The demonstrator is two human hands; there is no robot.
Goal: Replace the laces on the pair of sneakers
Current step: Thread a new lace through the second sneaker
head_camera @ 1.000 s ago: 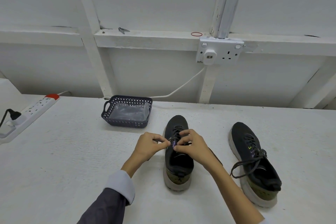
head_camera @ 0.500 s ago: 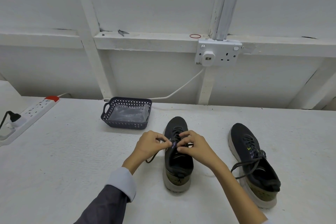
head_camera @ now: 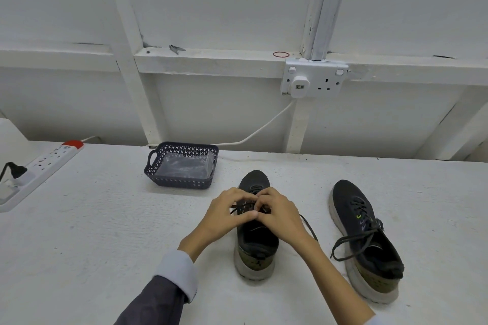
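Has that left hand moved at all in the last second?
Yes: the left hand, pinching the lace, has slid rightward over the left sneaker, where it now meets the right hand.

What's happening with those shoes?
A person is working on the laces of one dark sneaker on the white table. The left hand and right hand both pinch its lace over the eyelets, fingertips close together. The other sneaker sits to the right, untouched, with a loose lace. A dark basket stands behind.
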